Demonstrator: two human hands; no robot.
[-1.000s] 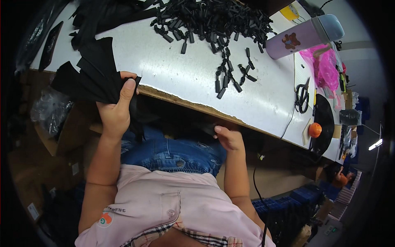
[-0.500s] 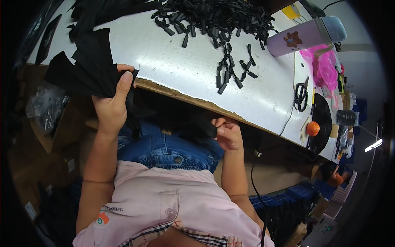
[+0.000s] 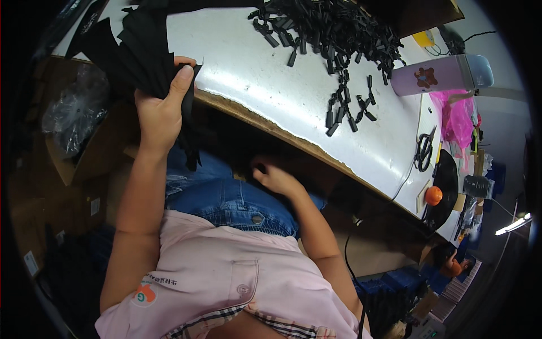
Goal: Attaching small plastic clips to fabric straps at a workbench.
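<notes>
My left hand point(image 3: 161, 113) grips a fanned bundle of black fabric strips point(image 3: 141, 62) at the table's near edge, thumb on top. The strips spread to the upper left, and some ends hang down toward my lap. My right hand point(image 3: 275, 178) is low over my jeans point(image 3: 226, 198), below the table edge. Its fingers are curled in; whatever they hold, if anything, merges with the dark under the table. A large heap of small black plastic pieces on short cords point(image 3: 333, 34), perhaps zipper pulls, lies on the white table point(image 3: 243, 73).
Toward the right stand a lilac bottle point(image 3: 432, 74) with a blue lid, a pink plastic bag point(image 3: 457, 121), black scissors point(image 3: 424, 151) and an orange fruit point(image 3: 433, 195). A black cable point(image 3: 351, 260) hangs beside my right arm. Another person point(image 3: 451, 265) sits at the far right.
My right hand has moved left and inward over my lap, away from the table edge where it pinched a black strip. My left hand still holds the bundle; the whole view has shifted slightly.
</notes>
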